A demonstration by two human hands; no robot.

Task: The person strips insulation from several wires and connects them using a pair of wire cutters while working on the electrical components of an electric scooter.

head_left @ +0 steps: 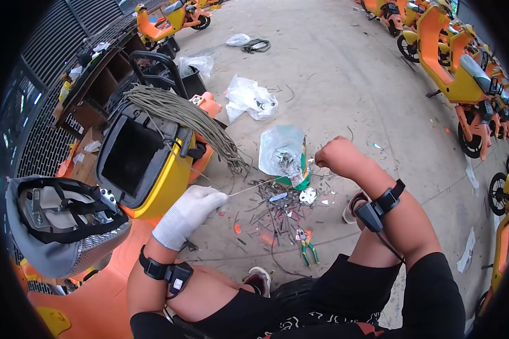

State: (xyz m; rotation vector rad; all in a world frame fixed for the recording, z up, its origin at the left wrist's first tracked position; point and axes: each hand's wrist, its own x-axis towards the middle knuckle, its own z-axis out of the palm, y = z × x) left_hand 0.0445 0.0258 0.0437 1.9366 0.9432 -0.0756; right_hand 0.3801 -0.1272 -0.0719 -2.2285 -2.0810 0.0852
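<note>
My left hand (pixel 192 212), in a white knit glove, is closed on one end of a thin pale cord (pixel 254 187). The cord runs taut to the right, toward a clear plastic bag (pixel 281 148) that stands in a green container (pixel 303 182). Beside the bag, my bare right hand (pixel 343 157) is closed with its fingers curled; what it pinches is too small to make out. Below both hands, dark cut scraps (pixel 277 212) litter the floor. Pliers (pixel 306 248) with green-and-yellow handles lie among them.
At left, a bundle of grey-green cords (pixel 186 121) drapes over a yellow scooter body with an open black storage bin (pixel 131 159). A grey seat (pixel 68 226) is tipped up nearby. White plastic bags (pixel 249 99) lie farther off. Yellow-orange scooters (pixel 444 62) line the right side.
</note>
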